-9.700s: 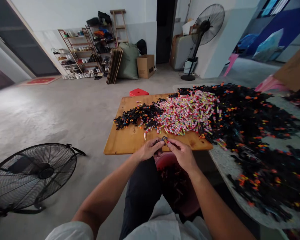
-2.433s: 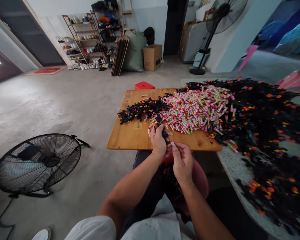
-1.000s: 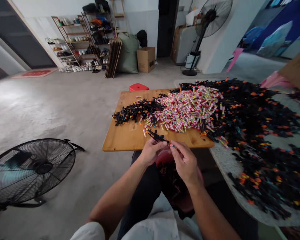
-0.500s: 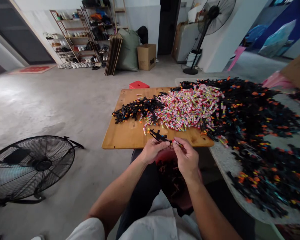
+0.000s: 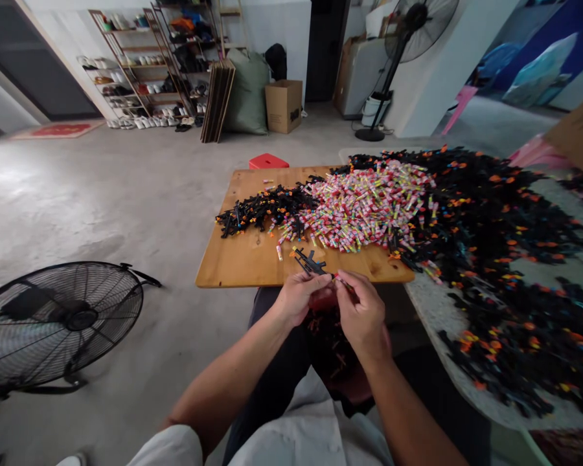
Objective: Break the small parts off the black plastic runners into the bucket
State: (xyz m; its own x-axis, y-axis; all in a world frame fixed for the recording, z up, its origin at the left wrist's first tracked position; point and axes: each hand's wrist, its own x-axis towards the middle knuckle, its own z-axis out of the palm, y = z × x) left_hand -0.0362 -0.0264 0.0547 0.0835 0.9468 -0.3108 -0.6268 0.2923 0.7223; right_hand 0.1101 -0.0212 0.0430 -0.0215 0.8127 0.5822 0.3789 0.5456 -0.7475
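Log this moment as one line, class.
left hand: holds black toy; right hand: pinches red piece at toy's end; tubes: heaped on table

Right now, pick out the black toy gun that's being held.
It's the toy gun in the left hand, jutting over the near edge of the wooden table; the other toy guns lie heaped.

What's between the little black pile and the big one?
In the head view, a heap of pink tubes lies between the little black pile and the big black pile.

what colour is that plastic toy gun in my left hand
The toy gun looks mostly black in the head view.
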